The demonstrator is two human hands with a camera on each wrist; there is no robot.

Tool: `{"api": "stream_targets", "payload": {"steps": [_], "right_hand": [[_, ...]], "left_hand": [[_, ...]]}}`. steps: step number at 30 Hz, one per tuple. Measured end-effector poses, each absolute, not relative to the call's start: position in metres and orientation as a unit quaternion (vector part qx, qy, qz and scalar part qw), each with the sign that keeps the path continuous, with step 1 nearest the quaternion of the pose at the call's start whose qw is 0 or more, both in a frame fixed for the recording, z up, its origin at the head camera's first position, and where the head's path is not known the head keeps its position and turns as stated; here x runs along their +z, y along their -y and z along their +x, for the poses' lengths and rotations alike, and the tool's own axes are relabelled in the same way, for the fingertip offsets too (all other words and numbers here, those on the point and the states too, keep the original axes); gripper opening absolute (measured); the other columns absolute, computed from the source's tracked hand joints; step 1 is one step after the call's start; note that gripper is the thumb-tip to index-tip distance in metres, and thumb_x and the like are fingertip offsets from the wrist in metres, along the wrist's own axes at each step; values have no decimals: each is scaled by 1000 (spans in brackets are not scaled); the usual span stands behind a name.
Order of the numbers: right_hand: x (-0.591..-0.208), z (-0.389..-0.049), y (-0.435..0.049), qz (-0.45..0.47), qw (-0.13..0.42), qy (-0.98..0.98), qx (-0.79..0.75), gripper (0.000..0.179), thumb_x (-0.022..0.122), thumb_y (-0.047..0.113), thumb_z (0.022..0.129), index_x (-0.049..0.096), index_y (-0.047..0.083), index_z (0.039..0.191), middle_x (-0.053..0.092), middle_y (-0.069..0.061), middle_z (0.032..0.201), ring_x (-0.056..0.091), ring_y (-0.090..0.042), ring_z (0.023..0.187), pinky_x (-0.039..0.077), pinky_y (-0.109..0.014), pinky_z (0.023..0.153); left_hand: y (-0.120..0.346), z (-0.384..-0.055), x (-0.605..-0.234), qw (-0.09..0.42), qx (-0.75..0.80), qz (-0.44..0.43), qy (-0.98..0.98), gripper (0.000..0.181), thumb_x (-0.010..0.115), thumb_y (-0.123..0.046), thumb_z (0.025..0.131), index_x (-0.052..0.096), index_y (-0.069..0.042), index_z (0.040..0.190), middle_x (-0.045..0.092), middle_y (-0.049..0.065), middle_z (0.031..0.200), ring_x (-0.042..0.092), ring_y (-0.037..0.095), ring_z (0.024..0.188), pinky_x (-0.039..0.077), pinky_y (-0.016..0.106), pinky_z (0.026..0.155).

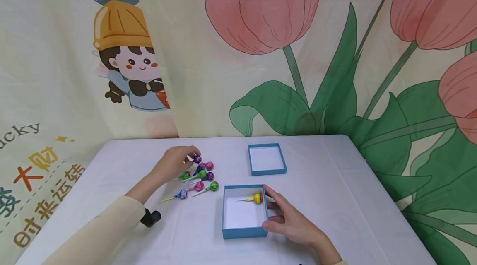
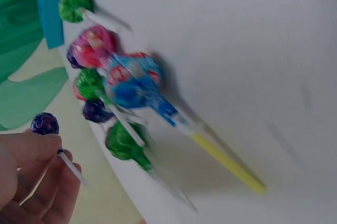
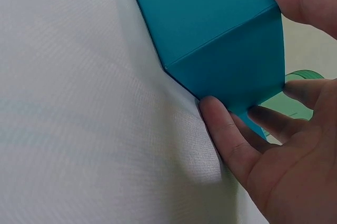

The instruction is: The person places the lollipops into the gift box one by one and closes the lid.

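Note:
My left hand [image 1: 174,164] pinches a purple-wrapped lollipop [image 2: 45,123] between thumb and fingers, its white stick pointing down and away in the left wrist view. Beneath and beside that hand lies a loose group of lollipops, among them a green one [image 1: 214,186], a pink one [image 1: 197,186] and a blue one [image 2: 134,83] with a yellow stick. My right hand [image 1: 290,218] grips the right side of a blue box [image 1: 244,233], fingers and thumb spread along its outer wall [image 3: 231,61]. Inside the box, a yellow lollipop [image 1: 257,198] lies with its stick to the left.
A second shallow blue box part [image 1: 267,172], probably the lid, lies farther back with its white inside up. A black object [image 1: 150,218] shows by the left sleeve. The white-covered table [image 1: 320,174] meets a printed curtain [image 1: 193,91] at its back edge.

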State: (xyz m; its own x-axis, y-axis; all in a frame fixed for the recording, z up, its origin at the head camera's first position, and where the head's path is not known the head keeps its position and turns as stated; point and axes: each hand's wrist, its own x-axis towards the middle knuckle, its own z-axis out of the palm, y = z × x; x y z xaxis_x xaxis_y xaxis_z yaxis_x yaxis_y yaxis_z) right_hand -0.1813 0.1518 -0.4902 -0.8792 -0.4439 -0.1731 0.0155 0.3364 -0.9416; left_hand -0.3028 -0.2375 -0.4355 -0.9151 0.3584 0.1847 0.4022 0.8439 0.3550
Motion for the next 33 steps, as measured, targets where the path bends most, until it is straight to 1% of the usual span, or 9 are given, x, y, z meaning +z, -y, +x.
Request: {"api": "stream_targets", "payload": {"steps": [8, 17, 20, 25, 30, 33], "right_hand": [[-490, -182, -153, -140, 206, -790, -560, 94, 80, 39, 96, 23, 35, 170, 25, -13, 174, 46, -35, 146, 53, -40, 109], [-491, -182, -152, -138, 206, -793, -557, 94, 80, 41, 95, 23, 35, 170, 26, -13, 174, 47, -35, 146, 53, -43, 109], [-491, -182, -152, -138, 206, -793, -557, 94, 80, 41, 95, 23, 35, 169, 25, -13, 174, 47, -35, 146, 53, -43, 109], [-492, -182, -153, -137, 207, -791, -559, 94, 80, 41, 95, 23, 35, 169, 25, -13, 175, 46, -35, 147, 53, -42, 110], [-491, -182, -151, -132, 204, -795, -556, 95, 81, 41, 94, 23, 34, 170, 26, -14, 174, 47, -36, 146, 54, -44, 109], [-491, -181, -151, -133, 204, -794, -557, 96, 81, 41, 94, 23, 33, 170, 25, -14, 174, 47, -37, 146, 54, -44, 109]], "left_hand": [[213, -291, -424, 61, -203, -225, 951, 30, 79, 1, 93, 75, -10, 121, 77, 5, 109, 70, 22, 96, 62, 40, 86], [190, -279, -416, 57, -222, -258, 939, 27, 77, -1, 94, 76, -16, 117, 77, -2, 105, 70, 17, 95, 62, 38, 85], [181, -274, -412, 49, -229, -261, 937, 26, 76, -2, 95, 76, -17, 116, 77, -5, 104, 70, 15, 93, 62, 35, 85], [165, -264, -408, 29, -246, -272, 930, 28, 78, -2, 94, 76, -16, 118, 76, -6, 105, 68, 12, 91, 61, 28, 80], [149, -255, -405, 7, -255, -292, 922, 30, 80, -2, 93, 75, -14, 120, 76, -6, 105, 67, 11, 91, 58, 20, 73], [141, -250, -405, 1, -253, -303, 919, 31, 80, -1, 92, 76, -14, 120, 76, -5, 106, 67, 11, 91, 57, 17, 72]]}}
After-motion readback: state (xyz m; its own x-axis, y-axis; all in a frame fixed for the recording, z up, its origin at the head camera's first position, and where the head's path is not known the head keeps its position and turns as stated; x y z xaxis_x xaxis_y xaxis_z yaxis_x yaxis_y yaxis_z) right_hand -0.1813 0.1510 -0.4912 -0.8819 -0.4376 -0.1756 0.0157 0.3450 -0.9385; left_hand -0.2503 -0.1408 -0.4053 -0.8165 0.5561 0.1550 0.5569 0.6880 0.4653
